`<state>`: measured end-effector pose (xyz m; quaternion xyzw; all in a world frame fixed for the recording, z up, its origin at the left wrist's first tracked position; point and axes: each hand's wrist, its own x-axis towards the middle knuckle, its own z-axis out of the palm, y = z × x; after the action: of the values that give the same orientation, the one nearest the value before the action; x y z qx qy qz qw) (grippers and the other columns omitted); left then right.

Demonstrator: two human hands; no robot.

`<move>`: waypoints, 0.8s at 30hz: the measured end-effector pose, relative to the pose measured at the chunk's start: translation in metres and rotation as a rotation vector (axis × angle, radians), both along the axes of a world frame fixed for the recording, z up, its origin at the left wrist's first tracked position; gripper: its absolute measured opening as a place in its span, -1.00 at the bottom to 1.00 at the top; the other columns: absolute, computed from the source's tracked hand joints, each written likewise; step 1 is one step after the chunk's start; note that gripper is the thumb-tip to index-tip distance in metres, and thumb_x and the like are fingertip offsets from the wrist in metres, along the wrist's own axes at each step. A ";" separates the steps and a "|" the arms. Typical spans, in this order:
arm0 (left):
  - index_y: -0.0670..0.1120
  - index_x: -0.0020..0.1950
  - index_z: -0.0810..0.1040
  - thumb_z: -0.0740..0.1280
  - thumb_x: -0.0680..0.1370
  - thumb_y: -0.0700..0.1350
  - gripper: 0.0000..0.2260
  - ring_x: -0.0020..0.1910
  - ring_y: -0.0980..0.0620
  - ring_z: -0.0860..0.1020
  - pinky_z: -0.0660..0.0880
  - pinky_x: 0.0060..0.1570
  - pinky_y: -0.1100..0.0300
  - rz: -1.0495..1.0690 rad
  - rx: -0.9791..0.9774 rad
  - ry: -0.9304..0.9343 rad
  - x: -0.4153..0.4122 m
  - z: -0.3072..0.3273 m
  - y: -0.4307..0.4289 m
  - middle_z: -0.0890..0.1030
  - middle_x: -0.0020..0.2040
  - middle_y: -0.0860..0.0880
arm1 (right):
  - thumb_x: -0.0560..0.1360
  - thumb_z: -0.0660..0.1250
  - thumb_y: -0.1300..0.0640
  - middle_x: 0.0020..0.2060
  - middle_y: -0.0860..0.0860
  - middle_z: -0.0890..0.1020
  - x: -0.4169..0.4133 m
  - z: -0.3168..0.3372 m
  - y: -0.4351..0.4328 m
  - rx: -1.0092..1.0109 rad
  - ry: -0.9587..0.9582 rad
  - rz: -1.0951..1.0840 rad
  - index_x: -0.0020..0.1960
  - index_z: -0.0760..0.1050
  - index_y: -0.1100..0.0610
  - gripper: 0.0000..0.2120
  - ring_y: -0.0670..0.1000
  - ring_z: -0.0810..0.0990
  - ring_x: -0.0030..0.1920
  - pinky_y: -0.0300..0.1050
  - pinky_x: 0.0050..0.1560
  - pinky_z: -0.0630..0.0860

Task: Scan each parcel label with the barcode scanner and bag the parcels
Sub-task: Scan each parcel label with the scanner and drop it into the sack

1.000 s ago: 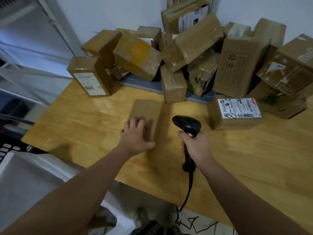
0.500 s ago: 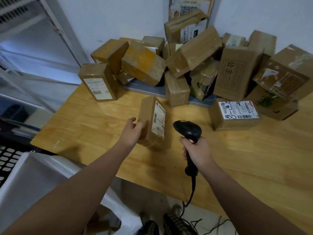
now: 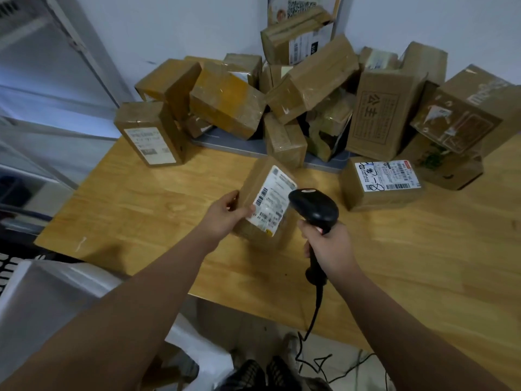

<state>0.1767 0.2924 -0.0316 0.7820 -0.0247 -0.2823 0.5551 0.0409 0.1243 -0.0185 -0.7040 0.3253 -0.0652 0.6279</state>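
My left hand (image 3: 225, 214) grips a small brown cardboard parcel (image 3: 258, 182) tilted up above the wooden table (image 3: 146, 198), with its white barcode label (image 3: 272, 200) turned toward me. My right hand (image 3: 328, 246) holds the handle of a black corded barcode scanner (image 3: 314, 206). The scanner's head sits right beside the label's right edge and points at it. A white plastic bag (image 3: 42, 294) lies open at the lower left, below the table edge.
A heap of brown parcels (image 3: 310, 80) fills the back of the table against the wall. One labelled parcel (image 3: 380, 182) lies to the right of the scanner, another (image 3: 149, 134) stands at the left. The scanner cable (image 3: 313, 320) hangs over the near table edge.
My left hand has lifted the parcel off the table and turned it so the label faces up. The scanner in my right hand has come closer to the label.
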 end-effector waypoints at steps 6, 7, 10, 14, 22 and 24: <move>0.02 0.40 0.46 0.42 0.51 -0.02 -0.54 0.00 0.16 0.58 0.50 -0.14 0.33 -0.218 0.059 0.021 0.024 0.029 -0.001 0.60 0.20 0.00 | 0.46 0.45 0.14 -0.34 0.01 0.53 0.003 -0.004 -0.019 -0.020 -0.034 -0.143 -0.05 0.51 0.26 -0.78 -0.05 0.55 -0.32 -0.19 -0.21 0.51; 0.03 0.38 0.49 0.44 0.50 -0.04 -0.56 -0.02 0.18 0.57 0.47 -0.17 0.36 -0.293 0.105 -0.014 0.027 0.035 -0.003 0.59 0.19 0.01 | 0.45 0.47 0.14 -0.33 -0.04 0.54 0.004 -0.004 -0.020 -0.048 -0.042 -0.124 -0.04 0.49 0.22 -0.78 -0.14 0.55 -0.30 -0.31 -0.23 0.48; 0.09 0.33 0.51 0.48 0.47 -0.08 -0.55 0.04 0.15 0.51 0.43 -0.13 0.38 -0.704 0.338 -0.134 0.034 0.056 -0.014 0.53 0.13 0.11 | 0.39 0.52 0.14 -0.14 -0.06 0.63 0.006 -0.002 -0.023 -0.058 -0.035 0.009 0.07 0.52 0.18 -0.69 -0.25 0.59 -0.14 -0.48 -0.27 0.44; 0.12 0.24 0.43 0.52 0.42 -0.07 -0.54 0.05 0.07 0.50 0.50 -0.04 0.21 -0.936 0.445 -0.334 0.034 0.066 -0.032 0.47 0.11 0.10 | 0.34 0.56 0.14 -0.07 -0.12 0.62 0.005 0.011 -0.031 -0.004 0.023 0.210 0.04 0.53 0.01 -0.66 -0.16 0.58 -0.01 -0.29 -0.10 0.46; 0.08 0.23 0.37 0.52 0.37 0.10 -0.48 0.17 0.01 0.35 0.27 0.11 0.10 -0.867 0.579 -0.740 0.033 0.059 -0.038 0.45 0.07 0.09 | 0.35 0.56 0.18 -0.06 -0.03 0.60 0.015 0.006 -0.034 -0.243 0.170 0.221 0.13 0.50 0.12 -0.59 -0.05 0.57 -0.04 -0.28 -0.16 0.48; 0.06 0.38 0.34 0.52 0.35 0.17 -0.33 0.32 -0.02 0.30 0.24 0.27 0.06 -0.819 0.600 -0.845 0.033 0.053 -0.035 0.44 0.29 0.04 | 0.32 0.57 0.13 -0.16 -0.03 0.59 0.016 0.004 -0.032 -0.312 0.165 0.206 0.05 0.52 0.13 -0.63 -0.03 0.57 -0.11 -0.30 -0.28 0.41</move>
<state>0.2092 0.2577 0.0219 0.8737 -0.4561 -0.1339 0.1035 0.0570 0.0920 -0.0150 -0.8252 0.2880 0.0078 0.4859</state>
